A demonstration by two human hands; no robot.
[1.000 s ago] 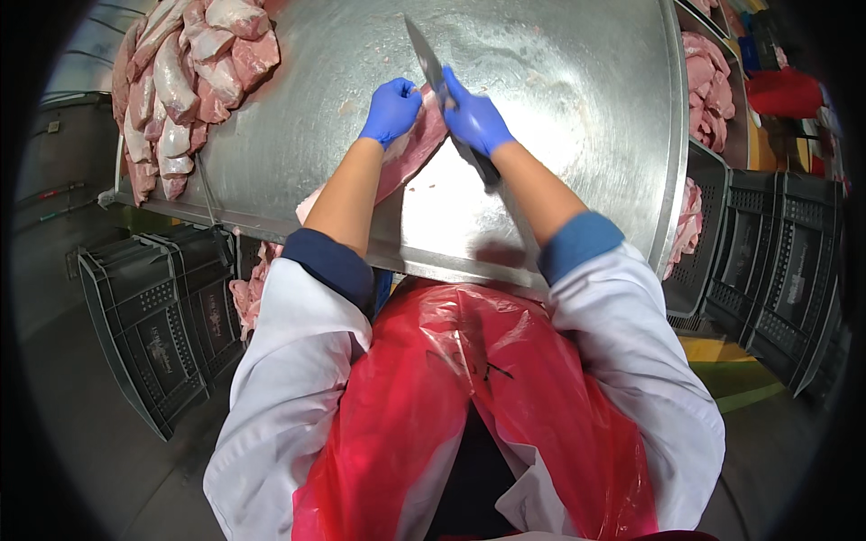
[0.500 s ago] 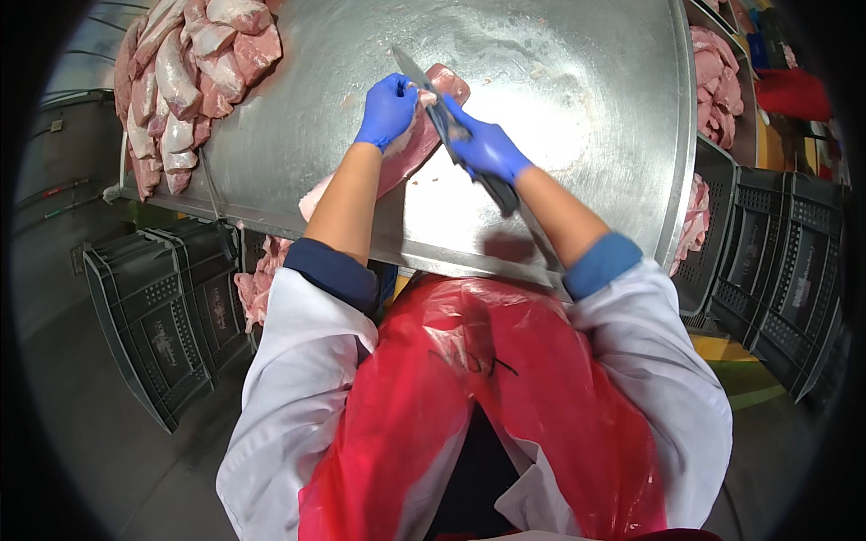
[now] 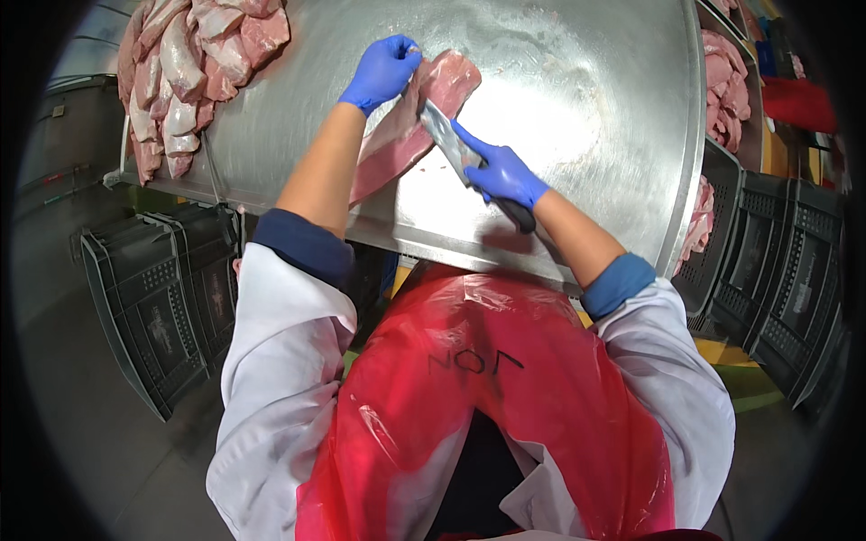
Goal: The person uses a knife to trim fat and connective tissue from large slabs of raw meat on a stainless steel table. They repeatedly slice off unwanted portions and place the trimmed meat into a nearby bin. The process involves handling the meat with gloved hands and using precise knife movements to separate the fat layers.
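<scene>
A long pink piece of raw meat lies slantwise on the metal table. At its far left edge, my blue-gloved left hand is closed in a pinch on a paler flap of the meat. My right hand, gloved in blue too, grips the dark handle of a knife. The blade points away to the left, and its tip touches or lies just over the middle of the meat. The left forearm hides part of the near end of the piece.
A heap of meat pieces covers the table's far left. Beside it, a thin rod reaches to the near edge. Dark crates stand at left, others at right. More meat fills a container at far right.
My left hand has moved up and left, drawing the pale flap away from the meat. The knife has come back toward me and right, its tip now lower on the piece.
</scene>
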